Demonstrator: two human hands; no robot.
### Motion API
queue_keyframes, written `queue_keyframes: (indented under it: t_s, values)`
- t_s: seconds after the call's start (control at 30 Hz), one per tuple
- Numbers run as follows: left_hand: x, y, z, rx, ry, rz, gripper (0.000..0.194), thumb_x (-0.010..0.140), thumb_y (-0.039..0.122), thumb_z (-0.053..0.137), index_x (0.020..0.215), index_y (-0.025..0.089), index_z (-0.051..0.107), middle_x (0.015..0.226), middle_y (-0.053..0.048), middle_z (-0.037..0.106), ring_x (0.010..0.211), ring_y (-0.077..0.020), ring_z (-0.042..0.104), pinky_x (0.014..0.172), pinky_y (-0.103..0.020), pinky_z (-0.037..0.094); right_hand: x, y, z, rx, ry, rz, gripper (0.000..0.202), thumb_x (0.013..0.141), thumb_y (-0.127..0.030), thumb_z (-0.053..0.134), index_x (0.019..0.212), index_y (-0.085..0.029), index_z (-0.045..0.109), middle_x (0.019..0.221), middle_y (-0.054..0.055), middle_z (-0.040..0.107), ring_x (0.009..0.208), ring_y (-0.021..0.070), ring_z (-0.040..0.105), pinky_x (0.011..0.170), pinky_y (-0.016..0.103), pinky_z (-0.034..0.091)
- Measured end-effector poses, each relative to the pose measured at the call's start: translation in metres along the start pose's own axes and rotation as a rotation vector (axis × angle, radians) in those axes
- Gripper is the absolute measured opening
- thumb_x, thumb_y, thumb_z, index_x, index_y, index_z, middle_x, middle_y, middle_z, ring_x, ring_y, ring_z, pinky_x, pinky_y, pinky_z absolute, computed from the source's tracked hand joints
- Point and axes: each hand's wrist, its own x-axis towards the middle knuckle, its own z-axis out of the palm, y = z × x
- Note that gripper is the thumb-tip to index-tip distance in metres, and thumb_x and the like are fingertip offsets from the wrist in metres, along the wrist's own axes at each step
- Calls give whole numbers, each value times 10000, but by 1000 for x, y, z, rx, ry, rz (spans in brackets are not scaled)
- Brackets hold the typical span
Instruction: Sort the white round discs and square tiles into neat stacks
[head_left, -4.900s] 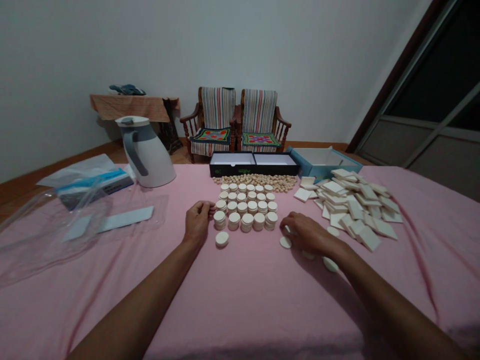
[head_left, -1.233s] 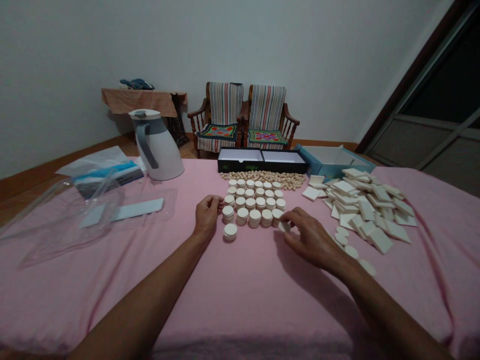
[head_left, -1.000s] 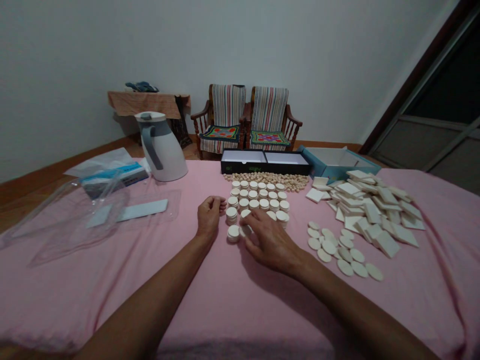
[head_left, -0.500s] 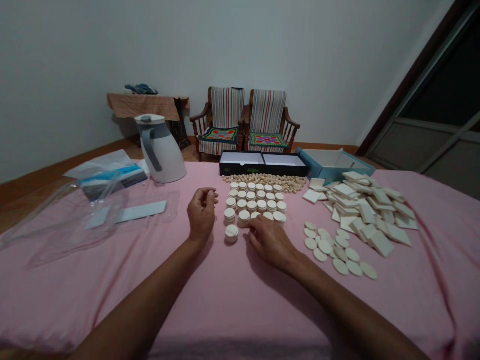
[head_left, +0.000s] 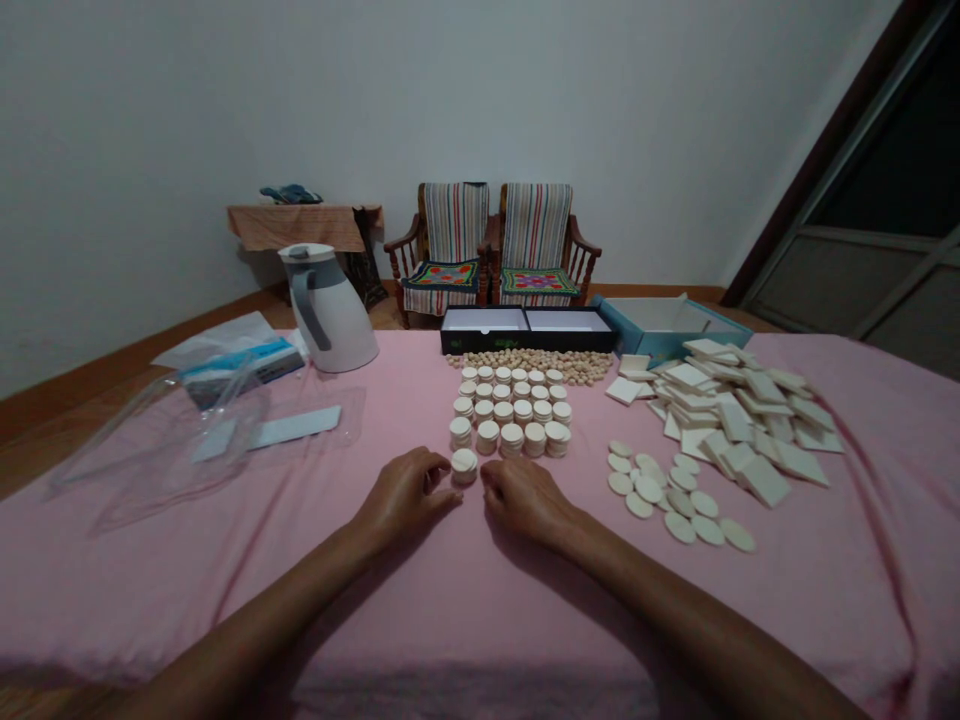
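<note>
A short stack of white round discs (head_left: 464, 466) stands by itself at the front of several rows of similar stacks (head_left: 511, 438). My left hand (head_left: 411, 494) is at its left side, thumb and fingers apart, holding nothing visible. Close to its right side rests my right hand (head_left: 523, 497), its fingers curled in; whether anything is inside them is hidden. Loose round discs (head_left: 680, 503) lie scattered to the right of my right hand.
Beyond the stacks are small wooden beads (head_left: 529, 362), a black box (head_left: 529, 330) and a blue box (head_left: 675, 325). Square tiles (head_left: 739, 410) are heaped at right. A white jug (head_left: 330, 310), a blue packet (head_left: 244, 370) and clear plastic packaging (head_left: 225, 430) occupy the left.
My left hand has moved down and right, to the single front stack. My right hand has drawn back from the front row to that stack's right side. The view has shifted slightly.
</note>
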Motion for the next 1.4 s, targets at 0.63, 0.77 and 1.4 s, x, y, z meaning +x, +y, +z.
queue_keyframes:
  t_s: [0.63, 0.77, 1.4]
  values:
    - [6, 0, 17, 3, 84, -65, 156, 711, 357, 655, 735, 203, 658, 709, -24, 625, 637, -170, 557, 567, -253, 339, 9, -11, -1, -19, -11, -16, 234, 830, -189, 417, 828, -170, 651, 803, 116, 682, 714, 219, 622, 551, 294, 391]
    - [5, 1, 16, 11, 77, -76, 158, 719, 349, 646, 719, 191, 636, 703, -16, 607, 642, -160, 550, 581, -251, 347, 10, -12, -4, -10, -42, 0, 253, 836, -192, 399, 871, -164, 648, 844, 117, 683, 756, 217, 621, 571, 288, 394]
    - [4, -2, 22, 45, 106, -39, 170, 748, 352, 624, 792, 189, 610, 739, -9, 597, 662, -154, 543, 591, -245, 360, 8, -7, 9, 79, 32, 48, 216, 850, -206, 396, 935, -166, 590, 884, 102, 675, 792, 207, 599, 604, 295, 339]
